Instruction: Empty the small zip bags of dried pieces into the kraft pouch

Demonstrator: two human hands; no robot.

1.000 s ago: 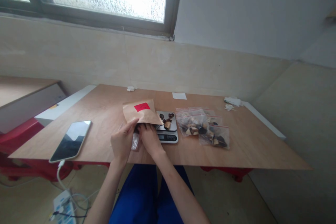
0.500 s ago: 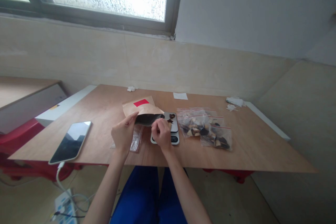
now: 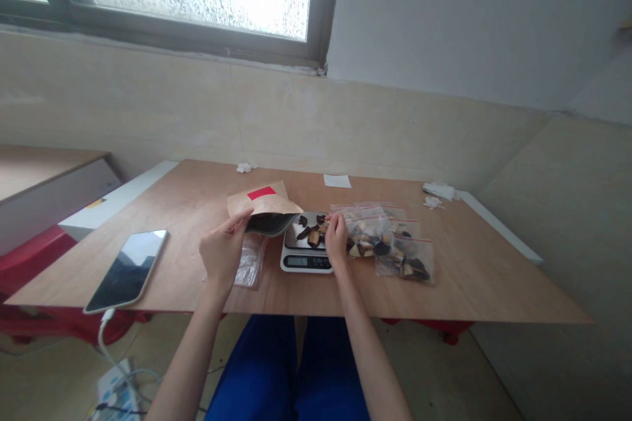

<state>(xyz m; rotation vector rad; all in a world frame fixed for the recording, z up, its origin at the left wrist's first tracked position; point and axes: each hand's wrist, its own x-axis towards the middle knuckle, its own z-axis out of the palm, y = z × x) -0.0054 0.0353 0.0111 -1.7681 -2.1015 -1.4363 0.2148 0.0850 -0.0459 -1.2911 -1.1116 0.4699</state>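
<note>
My left hand (image 3: 224,247) grips the near left edge of a brown paper pouch (image 3: 276,197) with a red label. The pouch tilts with its dark mouth gaping toward the right. Beside it is a white digital kitchen scale (image 3: 309,263), with several dark and pale dried slices (image 3: 313,237) lying on its plate. Over the plate's right side, my right hand (image 3: 337,240) has its fingers drawn together at the slices; whatever may be in them is hidden. Under my left hand and the pouch lies a clear plastic bag (image 3: 251,266).
Right of the scale, several clear zip bags of dried slices (image 3: 390,243) overlap. A phone (image 3: 129,270) on a charging cable lies at the left edge. White paper (image 3: 337,181) and crumpled tissues (image 3: 439,192) lie along the back.
My right hand has moved right, from the pouch's mouth to the right side of the scale plate. More slices on the plate now show. The pouch stays in my left hand.
</note>
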